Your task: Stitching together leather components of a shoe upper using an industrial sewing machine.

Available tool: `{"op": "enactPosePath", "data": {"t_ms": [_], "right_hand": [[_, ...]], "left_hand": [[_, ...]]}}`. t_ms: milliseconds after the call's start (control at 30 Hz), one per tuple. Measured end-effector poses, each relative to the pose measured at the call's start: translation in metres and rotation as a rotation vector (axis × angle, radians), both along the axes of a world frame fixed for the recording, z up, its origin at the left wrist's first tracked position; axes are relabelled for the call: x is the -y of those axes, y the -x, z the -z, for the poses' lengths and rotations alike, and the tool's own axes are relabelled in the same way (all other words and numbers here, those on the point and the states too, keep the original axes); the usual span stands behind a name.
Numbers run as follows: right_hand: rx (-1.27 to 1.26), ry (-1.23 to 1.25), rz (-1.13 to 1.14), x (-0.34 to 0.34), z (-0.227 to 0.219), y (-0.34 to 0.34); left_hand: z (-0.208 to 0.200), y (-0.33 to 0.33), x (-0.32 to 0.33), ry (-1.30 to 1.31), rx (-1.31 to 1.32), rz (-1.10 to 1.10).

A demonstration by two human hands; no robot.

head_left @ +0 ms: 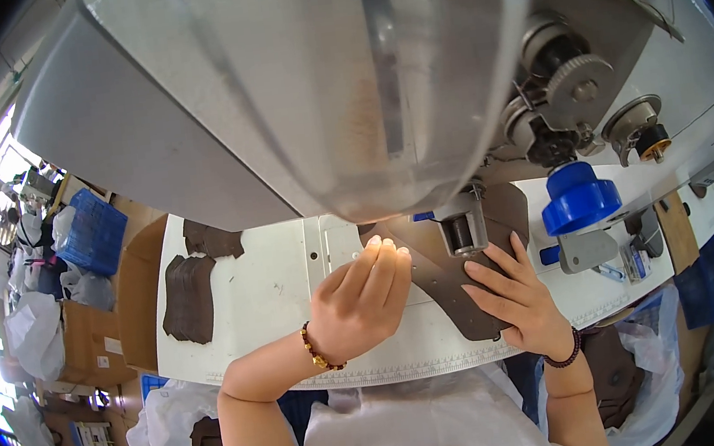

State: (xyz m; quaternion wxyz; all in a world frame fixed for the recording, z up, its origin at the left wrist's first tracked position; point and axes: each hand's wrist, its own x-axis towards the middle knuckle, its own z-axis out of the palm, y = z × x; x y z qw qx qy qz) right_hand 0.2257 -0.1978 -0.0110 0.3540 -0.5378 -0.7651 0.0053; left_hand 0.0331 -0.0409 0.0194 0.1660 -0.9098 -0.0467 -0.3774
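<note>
A dark brown flat cut piece (463, 306), perhaps leather, lies on the white sewing machine table under the metal needle and presser part (464, 227). My right hand (515, 300) rests on the right side of this piece, fingers spread and flat, close to the presser part. To the left of the needle area, my left hand (361, 300) is raised with its fingers bunched together and lit by the machine lamp. Its thumb and whatever the fingertips may pinch are hidden behind the hand.
The large grey sewing machine head (316, 95) hangs above my hands, with a blue knob (579, 198) on its right. Stacked brown pieces (190, 299) lie at the table's left. Plastic-lined bins with brown pieces flank me. Cardboard boxes (93, 341) and a blue crate (94, 231) stand at left.
</note>
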Motion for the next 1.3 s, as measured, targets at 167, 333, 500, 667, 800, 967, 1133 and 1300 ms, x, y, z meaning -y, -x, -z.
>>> {"op": "enactPosePath", "data": {"t_ms": [167, 333, 500, 667, 800, 967, 1133, 1300], "right_hand": [[0.055, 0.06, 0.016, -0.003, -0.003, 0.002], [0.102, 0.012, 0.087, 0.001, 0.0, 0.025], [0.205, -0.031, 0.171, -0.003, 0.004, 0.043], [0.27, -0.081, 0.262, -0.003, 0.012, 0.07], [0.323, -0.105, 0.338, -0.008, 0.017, 0.088], [0.342, -0.125, 0.406, -0.015, 0.015, 0.105], [0.207, -0.067, 0.319, -0.007, 0.005, 0.09], [0.202, -0.211, 0.271, -0.015, 0.0, 0.09]], "left_hand": [[0.001, 0.0, -0.007, 0.038, 0.01, 0.013], [0.001, 0.0, -0.017, 0.043, 0.066, 0.051], [0.004, 0.003, -0.025, 0.089, 0.06, 0.082], [0.009, 0.006, -0.034, 0.196, 0.088, 0.118], [0.007, 0.007, -0.038, 0.23, 0.069, 0.16], [0.001, 0.011, -0.05, 0.285, 0.044, 0.211], [0.032, 0.031, -0.028, 0.699, 0.218, 0.093], [0.078, 0.047, 0.01, 1.495, 0.017, 0.437]]}}
